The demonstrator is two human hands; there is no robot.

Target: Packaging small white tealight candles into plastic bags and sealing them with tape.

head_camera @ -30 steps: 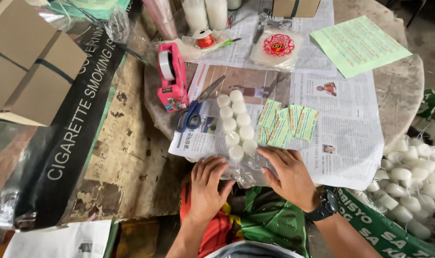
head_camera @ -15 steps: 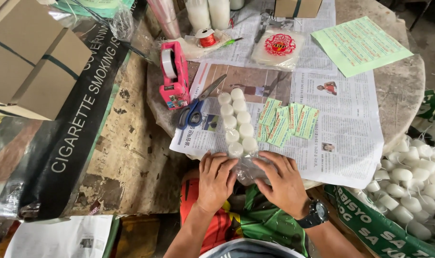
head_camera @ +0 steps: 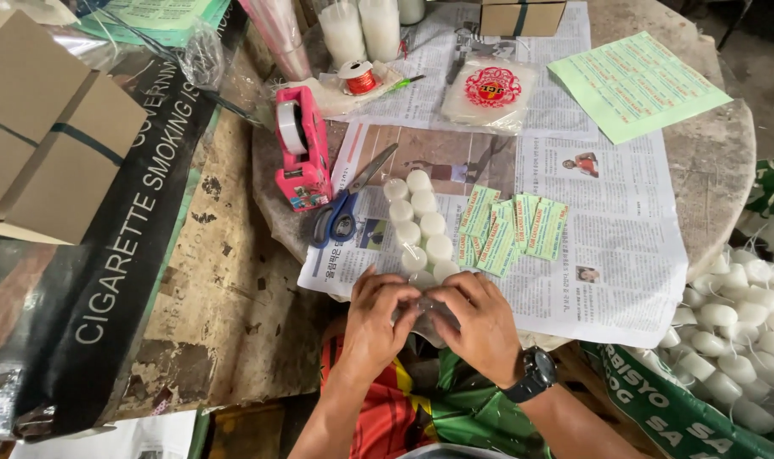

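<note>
Both hands, left hand and right hand, pinching the clear bag at the table edge. Two rows of white candles already inside. Green labels and scissors waiting just beside. Bag end not closed yet.

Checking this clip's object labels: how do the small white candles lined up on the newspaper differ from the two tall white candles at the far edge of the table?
The small white candles are short and stubby, lined up in two rows just beyond the left hand and right hand. The tall white candles are much longer pillars, only two, standing side by side far from the hands and cut off by the frame's top. Both kinds are plain white and upright.
</note>
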